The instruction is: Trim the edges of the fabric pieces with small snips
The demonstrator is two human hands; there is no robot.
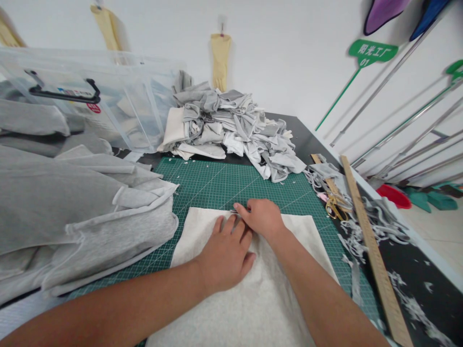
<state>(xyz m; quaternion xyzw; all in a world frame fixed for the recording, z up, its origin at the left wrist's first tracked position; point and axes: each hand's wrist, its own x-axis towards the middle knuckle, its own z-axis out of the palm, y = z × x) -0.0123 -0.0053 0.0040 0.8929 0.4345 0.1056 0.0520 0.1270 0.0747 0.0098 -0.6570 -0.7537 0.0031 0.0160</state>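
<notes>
A cream-white piece of cloth [267,308] lies on the green cutting mat [224,178] in front of me. My left hand [227,255] rests flat on the cloth, fingers stretched toward its far edge. Just beyond and to the right, my right hand [262,219] is closed at that edge, its fingertips close to those of my left. A thin, dark, metal-looking tip [236,210] shows by the right thumb and index finger; the rest of it is hidden by the hand, so its kind is unclear.
Grey garments [119,231] are heaped at left, before a clear plastic box [141,106]. Behind the mat lies a pile of grey and white cloth pieces [231,120]. At right are a wooden ruler [365,231], gold-handled scissors [333,208] and fabric scraps [383,221].
</notes>
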